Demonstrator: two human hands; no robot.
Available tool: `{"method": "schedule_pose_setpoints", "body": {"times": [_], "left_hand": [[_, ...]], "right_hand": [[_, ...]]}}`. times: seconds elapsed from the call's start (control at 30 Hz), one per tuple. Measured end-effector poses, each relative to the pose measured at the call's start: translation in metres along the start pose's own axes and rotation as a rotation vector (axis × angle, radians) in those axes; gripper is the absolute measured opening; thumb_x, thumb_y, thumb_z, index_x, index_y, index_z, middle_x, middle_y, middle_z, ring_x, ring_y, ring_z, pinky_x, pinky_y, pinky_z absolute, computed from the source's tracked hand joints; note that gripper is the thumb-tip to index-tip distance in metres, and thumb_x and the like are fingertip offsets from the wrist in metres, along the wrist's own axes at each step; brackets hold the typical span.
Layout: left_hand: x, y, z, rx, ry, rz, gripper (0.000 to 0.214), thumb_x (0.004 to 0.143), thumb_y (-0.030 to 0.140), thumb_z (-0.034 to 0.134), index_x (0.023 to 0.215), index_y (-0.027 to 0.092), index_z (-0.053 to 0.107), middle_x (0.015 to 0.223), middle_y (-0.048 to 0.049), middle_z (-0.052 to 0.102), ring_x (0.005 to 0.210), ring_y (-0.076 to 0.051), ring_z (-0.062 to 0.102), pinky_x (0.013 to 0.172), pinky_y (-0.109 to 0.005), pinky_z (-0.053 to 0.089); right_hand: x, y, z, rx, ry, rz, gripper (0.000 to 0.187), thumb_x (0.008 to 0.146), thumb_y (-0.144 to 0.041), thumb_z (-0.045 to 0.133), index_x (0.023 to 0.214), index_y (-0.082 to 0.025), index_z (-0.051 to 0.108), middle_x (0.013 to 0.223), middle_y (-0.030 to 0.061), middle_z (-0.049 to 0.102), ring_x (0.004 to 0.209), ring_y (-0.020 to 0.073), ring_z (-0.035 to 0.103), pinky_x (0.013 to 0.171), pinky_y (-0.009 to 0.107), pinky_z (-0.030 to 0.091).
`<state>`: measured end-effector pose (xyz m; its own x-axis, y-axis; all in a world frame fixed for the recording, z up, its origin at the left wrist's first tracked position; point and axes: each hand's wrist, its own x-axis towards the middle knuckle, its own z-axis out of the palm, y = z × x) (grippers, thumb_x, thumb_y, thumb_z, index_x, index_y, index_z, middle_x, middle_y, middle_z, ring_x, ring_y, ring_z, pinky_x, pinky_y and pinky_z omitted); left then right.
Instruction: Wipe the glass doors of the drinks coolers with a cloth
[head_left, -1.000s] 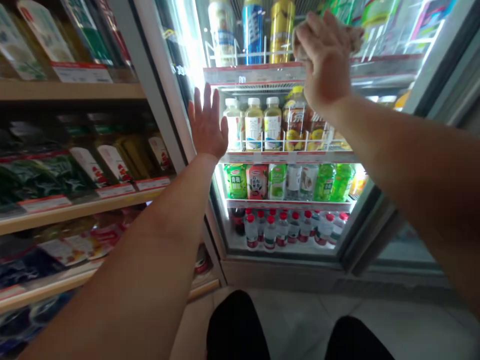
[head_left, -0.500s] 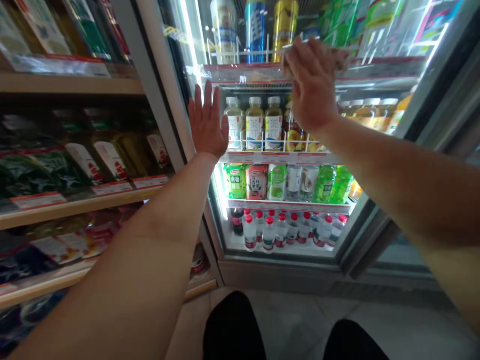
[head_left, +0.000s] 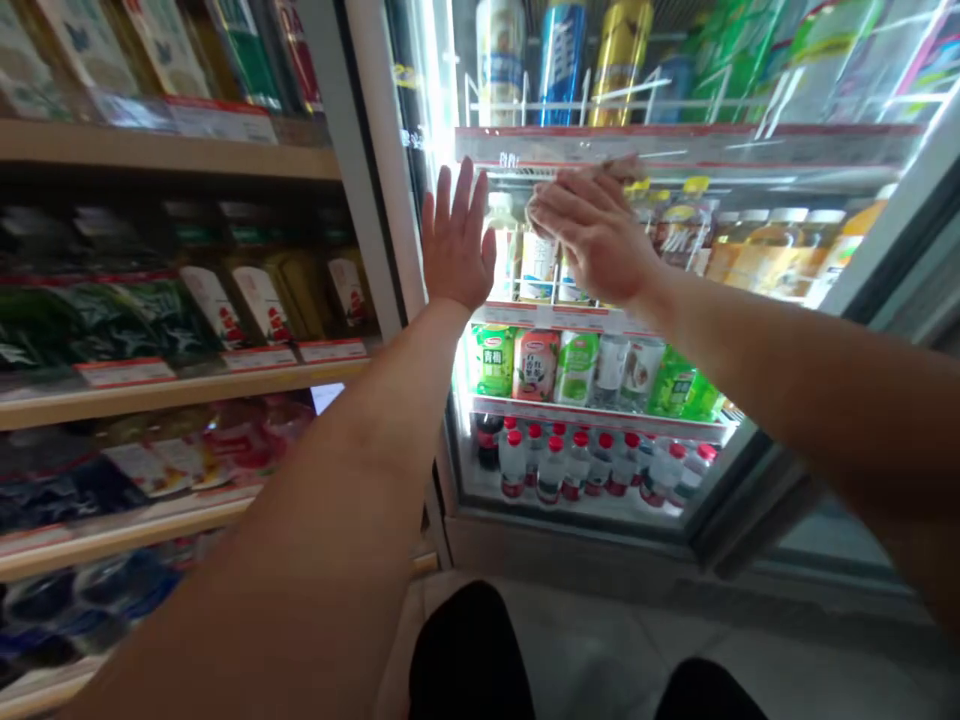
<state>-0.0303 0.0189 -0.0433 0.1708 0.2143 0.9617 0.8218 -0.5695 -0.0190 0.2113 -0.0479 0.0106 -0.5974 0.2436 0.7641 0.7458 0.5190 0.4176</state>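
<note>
My left hand (head_left: 454, 240) is open, fingers spread and pointing up, flat against the glass door (head_left: 757, 330) of a lit drinks fridge near its left frame (head_left: 375, 200). Just to the right, my right hand (head_left: 592, 235) presses a small brownish cloth (head_left: 611, 167) against the same glass. Only an edge of the cloth shows above the fingers. The hand sits in front of the shelf of yellow-capped tea bottles (head_left: 536, 265). The two hands are almost touching.
Inside the fridge are tall cans (head_left: 559, 60) on the top shelf, green and pink bottles (head_left: 536, 362) lower down, and red-capped water bottles (head_left: 577, 465) at the bottom. Wooden shelves (head_left: 180, 390) of packaged goods stand at the left. My dark-clad knees (head_left: 469, 650) are over a tiled floor.
My right hand with the cloth has slid down and to the left across the glass, from the can shelf to the tea-bottle shelf. My left hand has stayed flat on the door.
</note>
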Motion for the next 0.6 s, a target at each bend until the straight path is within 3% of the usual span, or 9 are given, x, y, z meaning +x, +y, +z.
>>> {"method": "schedule_pose_setpoints", "body": {"times": [0.07,0.17,0.23,0.37,0.43,0.5,0.6], "left_hand": [[0.000,0.000,0.002,0.006,0.004,0.000,0.069,0.107,0.045,0.036,0.172,0.023,0.033,0.180,0.0083,0.017,0.168,-0.013,-0.007,0.139,-0.036,-0.012],[0.000,0.000,0.003,0.002,0.010,-0.003,0.069,0.109,0.050,0.034,0.172,0.024,0.032,0.180,0.0113,0.016,0.167,-0.012,-0.009,0.140,-0.038,-0.013],[0.000,0.000,0.003,0.001,0.003,-0.007,0.069,0.107,0.049,0.034,0.172,0.025,0.032,0.180,0.0114,0.016,0.167,-0.012,-0.008,0.140,-0.039,-0.011],[0.000,-0.001,0.002,-0.028,0.000,-0.024,0.068,0.106,0.051,0.034,0.171,0.033,0.033,0.179,0.0132,0.019,0.167,-0.012,-0.006,0.141,-0.040,-0.008],[0.000,-0.003,0.003,-0.025,0.006,-0.010,0.068,0.107,0.051,0.033,0.171,0.029,0.034,0.179,0.0095,0.020,0.168,-0.012,-0.004,0.140,-0.039,-0.008],[0.000,-0.004,0.004,-0.014,0.020,0.009,0.070,0.107,0.052,0.032,0.171,0.022,0.035,0.180,0.0053,0.021,0.168,-0.014,-0.004,0.140,-0.038,-0.010],[0.000,-0.004,0.005,-0.019,0.023,0.003,0.073,0.107,0.058,0.032,0.170,0.022,0.035,0.180,0.0075,0.022,0.168,-0.015,-0.006,0.139,-0.038,-0.011]], "right_hand": [[0.005,0.003,-0.004,0.008,0.011,-0.004,0.050,0.109,-0.028,0.037,0.152,-0.027,0.062,0.161,-0.0035,0.055,0.157,0.0251,0.041,0.135,0.055,0.029],[0.016,0.013,-0.011,-0.028,0.179,0.145,0.053,0.108,-0.025,0.038,0.156,-0.019,0.058,0.165,0.0009,0.052,0.158,0.0286,0.037,0.135,0.057,0.027],[0.015,0.013,-0.009,-0.035,0.234,0.198,0.054,0.107,-0.023,0.038,0.157,-0.020,0.057,0.166,0.0015,0.050,0.159,0.0298,0.035,0.135,0.059,0.026],[-0.002,0.004,0.003,0.052,0.020,0.004,0.052,0.105,-0.025,0.039,0.151,-0.033,0.062,0.163,-0.0037,0.054,0.158,0.0259,0.040,0.135,0.059,0.026],[-0.004,0.009,0.001,0.077,-0.040,-0.055,0.051,0.104,-0.028,0.041,0.149,-0.035,0.063,0.162,-0.0053,0.055,0.158,0.0246,0.041,0.137,0.055,0.025],[-0.001,0.020,-0.007,0.053,0.055,0.036,0.050,0.105,-0.030,0.041,0.150,-0.033,0.062,0.163,-0.0053,0.054,0.157,0.0243,0.040,0.137,0.052,0.023],[-0.005,0.032,-0.018,-0.031,0.242,0.223,0.052,0.109,-0.028,0.037,0.157,-0.025,0.056,0.167,-0.0010,0.049,0.159,0.0252,0.035,0.136,0.054,0.022]]}}
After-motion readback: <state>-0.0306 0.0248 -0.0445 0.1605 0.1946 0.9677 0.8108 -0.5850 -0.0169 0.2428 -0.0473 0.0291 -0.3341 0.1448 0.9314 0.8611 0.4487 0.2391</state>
